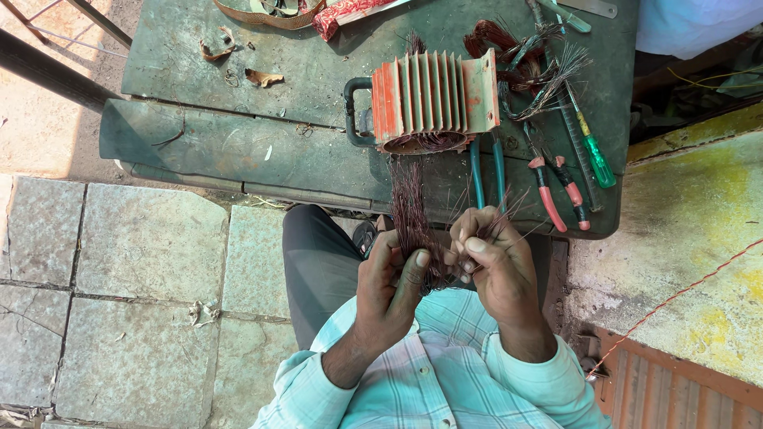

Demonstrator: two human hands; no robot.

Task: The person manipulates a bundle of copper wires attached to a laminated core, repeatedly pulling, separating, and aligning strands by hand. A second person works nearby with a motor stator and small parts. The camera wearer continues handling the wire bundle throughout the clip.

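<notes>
A bundle of thin copper wires (410,210) hangs out of the near end of a red finned motor housing (429,99) that lies on its side on the dark green tabletop (238,103). The strands run down from the housing's open mouth toward the person's lap and end between both hands, held just above the knees.

The left hand (391,282) is closed around the lower part of the bundle, fingers curled over the strands and thumb pressed along them. The right hand (489,258) sits just beside it, touching it at the fingertips, and pinches a smaller tuft of the same wires, whose loose ends fan out above its knuckles.

On the tabletop to the right of the housing lie blue-handled pliers (486,171), red-handled pliers (556,191) and a green-handled screwdriver (594,155), near a tangle of removed wire (528,67). All these tools lie well apart from the hands. The person wears a light teal checked shirt (429,381).
</notes>
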